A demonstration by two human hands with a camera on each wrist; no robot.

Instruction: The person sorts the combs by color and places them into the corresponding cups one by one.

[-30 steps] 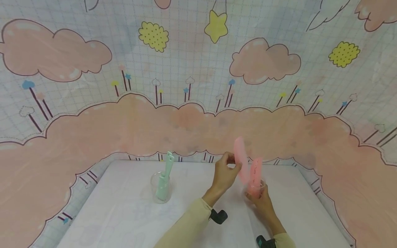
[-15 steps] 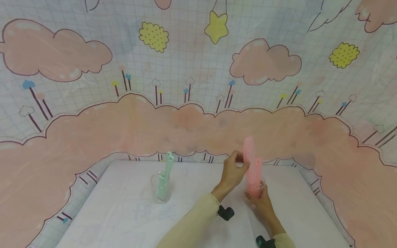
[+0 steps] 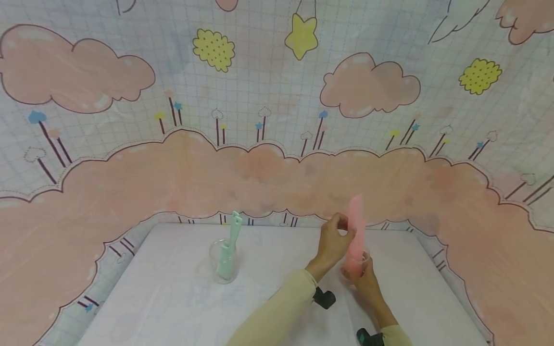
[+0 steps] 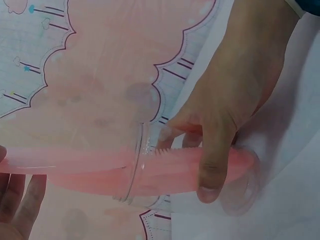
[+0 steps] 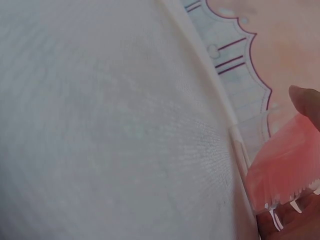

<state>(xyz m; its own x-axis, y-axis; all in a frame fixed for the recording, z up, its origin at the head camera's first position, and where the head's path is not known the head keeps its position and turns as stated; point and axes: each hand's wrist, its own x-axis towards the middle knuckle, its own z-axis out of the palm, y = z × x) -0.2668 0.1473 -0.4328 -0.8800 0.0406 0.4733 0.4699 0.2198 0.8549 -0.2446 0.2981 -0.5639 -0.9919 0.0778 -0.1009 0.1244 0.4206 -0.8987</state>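
In the head view my left hand [image 3: 336,242] pinches a long, flat pink plastic piece [image 3: 356,216] between thumb and fingers. Its lower end is inside a clear cup [image 3: 365,257], and it overlaps a second pink piece that stands there. My right hand [image 3: 368,283] grips this cup low on its side. The left wrist view shows both pink pieces [image 4: 90,185] side by side through the mouth of the cup; a toothed edge shows inside. In the right wrist view, a thumb [image 5: 305,102] lies near the clear wall, with pink behind it.
A second clear cup [image 3: 213,262] stands on the white tabletop [image 3: 173,307] to the left, holding mint-green handled pieces [image 3: 233,235]. Behind the table hangs a backdrop [image 3: 259,182] printed with clouds. A black wrist device [image 3: 324,298] sits on the left sleeve.
My left hand has moved right, bringing the pink piece over and down into the clear cup, beside the other one. The right hand keeps its grip on the cup.
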